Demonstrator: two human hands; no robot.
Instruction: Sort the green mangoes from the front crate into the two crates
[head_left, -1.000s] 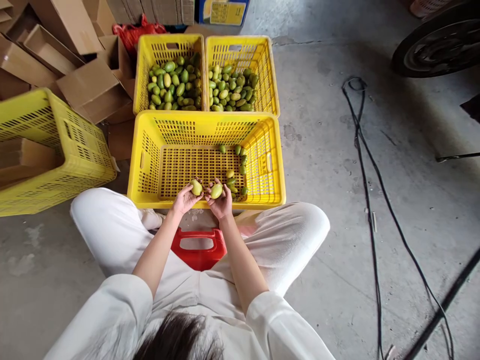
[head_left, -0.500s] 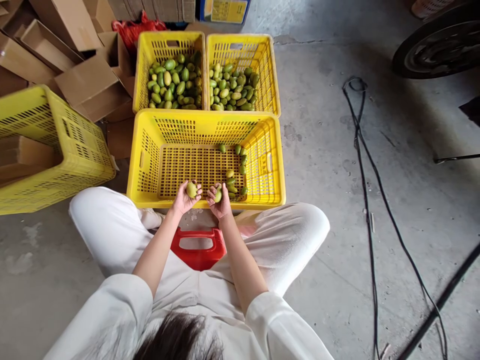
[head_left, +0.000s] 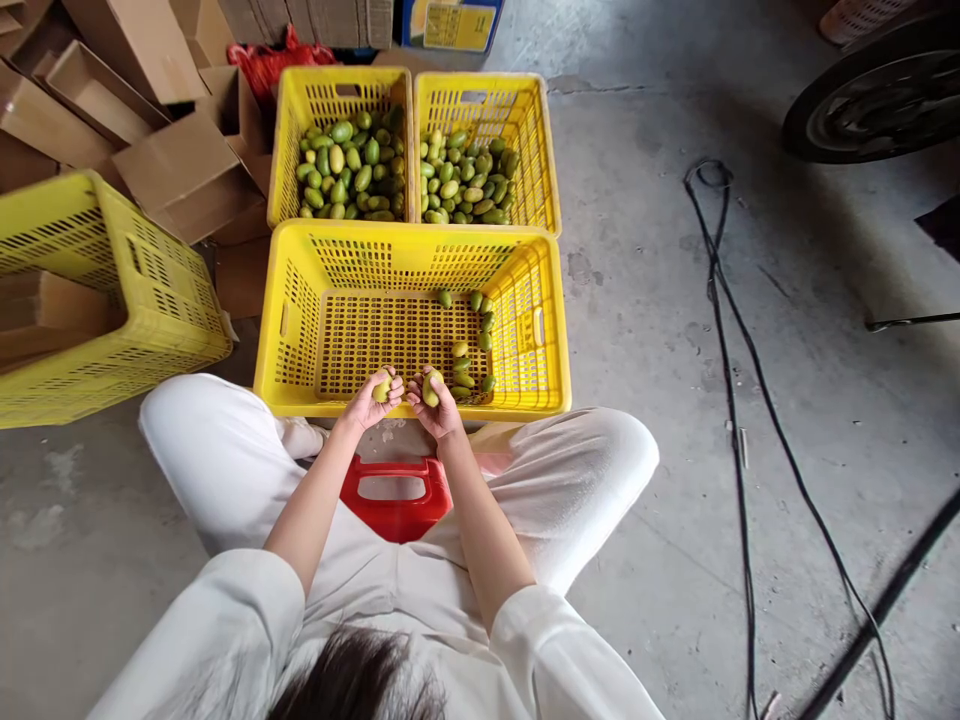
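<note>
My left hand (head_left: 370,399) is closed around a yellow-green fruit (head_left: 383,387) that looks like a small mango. Another such fruit (head_left: 431,388) sits in my right hand (head_left: 437,405), its fingers wrapped about it. The two hands are side by side over the near rim of a large yellow crate (head_left: 300,400). On that crate's slotted floor, several green fruits (head_left: 463,379) lie toward the right side. Behind it stand two smaller yellow crates, the left one (head_left: 271,180) and the right one (head_left: 553,170), both holding many green and yellowish fruits.
At left, a tilted yellow crate (head_left: 165,310) holds cardboard, with open cardboard boxes (head_left: 180,165) piled behind. A red plastic stool (head_left: 397,510) is beneath me. Black cable (head_left: 739,400) runs over the concrete floor at right, near a wheel (head_left: 877,95).
My right hand has turned and shifted slightly left, so more of its fruit shows. My left hand's fingers have rolled its fruit a little. The fruits in the crates have stayed put.
</note>
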